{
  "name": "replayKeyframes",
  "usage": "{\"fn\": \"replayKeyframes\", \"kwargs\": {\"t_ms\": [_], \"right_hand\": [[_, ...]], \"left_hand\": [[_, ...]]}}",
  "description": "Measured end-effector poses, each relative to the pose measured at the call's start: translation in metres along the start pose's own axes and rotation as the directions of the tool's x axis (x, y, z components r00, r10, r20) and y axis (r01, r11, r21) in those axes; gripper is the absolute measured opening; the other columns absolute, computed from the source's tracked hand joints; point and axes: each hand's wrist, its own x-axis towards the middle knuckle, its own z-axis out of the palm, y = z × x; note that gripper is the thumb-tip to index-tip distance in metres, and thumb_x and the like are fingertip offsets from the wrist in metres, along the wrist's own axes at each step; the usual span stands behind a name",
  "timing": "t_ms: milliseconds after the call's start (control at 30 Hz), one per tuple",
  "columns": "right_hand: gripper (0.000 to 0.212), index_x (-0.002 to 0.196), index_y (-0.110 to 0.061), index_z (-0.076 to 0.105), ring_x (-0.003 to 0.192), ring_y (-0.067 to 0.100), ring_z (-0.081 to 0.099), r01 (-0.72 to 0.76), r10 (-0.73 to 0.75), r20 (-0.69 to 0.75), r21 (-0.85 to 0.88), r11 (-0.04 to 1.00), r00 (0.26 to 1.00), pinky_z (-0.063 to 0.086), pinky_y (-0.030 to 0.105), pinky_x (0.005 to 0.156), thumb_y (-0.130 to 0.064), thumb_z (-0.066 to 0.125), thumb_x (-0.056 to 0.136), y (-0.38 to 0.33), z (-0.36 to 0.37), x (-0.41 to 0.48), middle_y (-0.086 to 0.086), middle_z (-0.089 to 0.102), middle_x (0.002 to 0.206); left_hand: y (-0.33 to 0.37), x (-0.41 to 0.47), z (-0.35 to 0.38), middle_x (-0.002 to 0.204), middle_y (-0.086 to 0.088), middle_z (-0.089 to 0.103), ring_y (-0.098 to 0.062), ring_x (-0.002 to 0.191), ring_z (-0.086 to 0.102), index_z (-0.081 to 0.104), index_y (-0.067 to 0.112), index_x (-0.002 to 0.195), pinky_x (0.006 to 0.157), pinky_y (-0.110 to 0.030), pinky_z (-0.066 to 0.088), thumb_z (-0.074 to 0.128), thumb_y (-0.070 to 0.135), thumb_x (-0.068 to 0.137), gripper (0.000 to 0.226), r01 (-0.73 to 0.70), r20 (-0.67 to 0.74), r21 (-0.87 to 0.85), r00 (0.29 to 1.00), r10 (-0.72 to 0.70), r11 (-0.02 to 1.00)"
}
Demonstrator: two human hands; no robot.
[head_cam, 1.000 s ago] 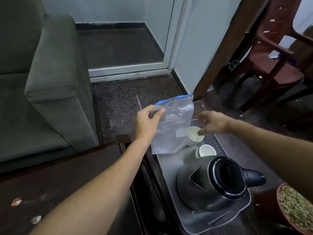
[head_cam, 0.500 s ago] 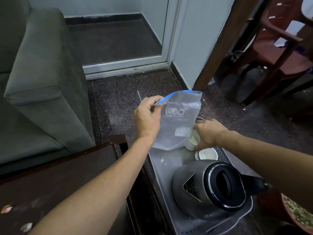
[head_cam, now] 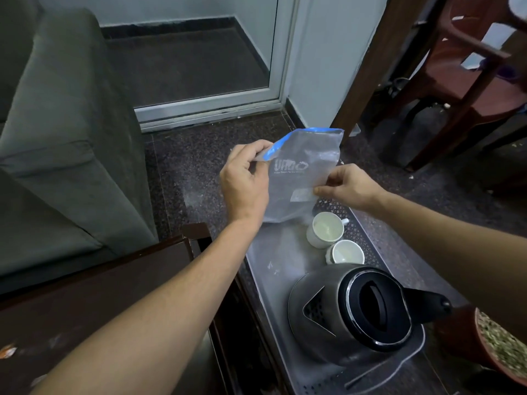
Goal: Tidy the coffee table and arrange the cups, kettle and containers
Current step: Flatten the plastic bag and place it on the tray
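Note:
A clear plastic zip bag [head_cam: 302, 178] with a blue top edge hangs above the far end of a grey tray [head_cam: 271, 269]. My left hand [head_cam: 245, 183] pinches the bag's top left corner. My right hand [head_cam: 348, 185] pinches its right side lower down. Two white cups [head_cam: 328, 229] [head_cam: 345, 252] stand side by side on the tray just below the bag. A steel kettle [head_cam: 348, 315] with a black lid and handle sits on the tray's near end.
A dark wooden coffee table [head_cam: 99, 303] lies at the lower left with small scraps on it. A grey sofa [head_cam: 62, 132] stands at the left. A brown bowl of seeds [head_cam: 502, 346] sits at the right edge. Red plastic chairs [head_cam: 473, 69] stand at the far right.
My right hand left the farther cup and rose to take the bag's right side. The bag stayed in my left hand. The view dipped closer to the tray.

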Motion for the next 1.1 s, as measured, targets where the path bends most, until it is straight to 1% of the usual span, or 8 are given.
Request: {"fn": "replayKeyframes", "kwargs": {"t_ms": [167,267,367,567,733,900,967,1100], "right_hand": [[0.009,0.085,-0.028,0.079,0.086,0.012,0.07,-0.06,0.055,-0.025,-0.235,0.97,0.998,0.05,0.026,0.084,-0.019,0.079,0.087,0.013,0.004,0.006,-0.009,0.076,0.084],[0.02,0.065,-0.03,0.068,0.077,0.018,0.067,-0.131,0.13,-0.027,-0.369,0.92,0.991,0.044,0.025,0.071,-0.021,0.076,0.081,0.023,0.01,0.009,-0.006,0.071,0.073],[0.018,0.061,-0.03,0.067,0.075,0.022,0.066,-0.178,0.184,-0.023,-0.406,0.896,0.983,0.045,0.026,0.068,-0.022,0.072,0.077,0.028,0.011,0.012,0.001,0.071,0.073],[0.005,0.072,-0.024,0.07,0.081,0.026,0.067,-0.202,0.191,-0.068,-0.415,0.887,0.979,0.053,0.031,0.072,-0.026,0.074,0.075,0.026,0.012,0.016,0.004,0.074,0.084],[0.024,0.071,-0.022,0.067,0.074,0.023,0.067,-0.223,0.199,-0.101,-0.451,0.864,0.975,0.055,0.034,0.067,-0.044,0.078,0.073,0.023,0.017,0.014,-0.001,0.069,0.076],[0.034,0.067,-0.024,0.064,0.078,0.024,0.066,-0.192,0.206,-0.027,-0.491,0.85,0.978,0.052,0.033,0.068,-0.05,0.072,0.086,0.016,0.019,0.014,0.002,0.07,0.08],[0.029,0.076,-0.023,0.072,0.081,0.022,0.069,-0.186,0.201,-0.008,-0.409,0.893,0.98,0.058,0.035,0.076,-0.051,0.076,0.085,0.013,0.019,0.014,-0.001,0.072,0.082],[0.021,0.098,-0.015,0.08,0.095,0.019,0.074,-0.168,0.171,-0.029,0.086,0.982,0.985,0.059,0.038,0.09,-0.035,0.078,0.091,0.019,0.019,0.011,0.001,0.079,0.098]], "left_hand": [[-0.014,-0.01,0.006,0.09,0.007,0.069,0.0,0.074,0.06,0.078,0.015,0.1,0.071,-0.02,0.047,0.072,0.013,0.092,0.011,0.085,0.08,0.018,0.993,-0.087,0.996],[-0.031,-0.021,0.004,0.082,0.007,0.072,0.002,0.071,0.061,0.077,0.015,0.1,0.066,-0.02,0.045,0.072,0.023,0.094,0.012,0.197,0.143,0.04,0.969,-0.201,0.98],[-0.041,-0.029,0.001,0.073,0.012,0.07,0.006,0.064,0.059,0.076,0.018,0.101,0.061,-0.015,0.042,0.072,0.03,0.092,0.015,0.244,0.182,0.107,0.948,-0.26,0.964],[-0.053,-0.024,-0.004,0.089,0.01,0.075,-0.012,0.079,0.066,0.07,0.022,0.102,0.079,-0.035,0.055,0.075,0.026,0.087,0.017,0.261,0.247,0.237,0.915,-0.318,0.936],[-0.055,-0.023,-0.012,0.101,0.009,0.077,-0.017,0.095,0.071,0.069,0.026,0.112,0.09,-0.039,0.056,0.077,0.027,0.085,0.028,0.257,0.334,0.304,0.873,-0.356,0.917],[-0.062,-0.027,-0.021,0.098,0.009,0.077,-0.016,0.094,0.07,0.076,0.03,0.102,0.091,-0.039,0.055,0.073,0.029,0.09,0.013,0.278,0.352,0.373,0.84,-0.413,0.885],[-0.065,-0.027,-0.024,0.099,0.008,0.077,-0.019,0.097,0.07,0.076,0.032,0.101,0.091,-0.038,0.055,0.072,0.03,0.09,0.012,0.282,0.361,0.392,0.829,-0.428,0.876],[-0.07,-0.025,-0.026,0.09,0.009,0.075,-0.02,0.092,0.069,0.077,0.033,0.103,0.082,-0.032,0.053,0.071,0.034,0.091,0.014,0.234,0.401,0.424,0.818,-0.413,0.875]]}}
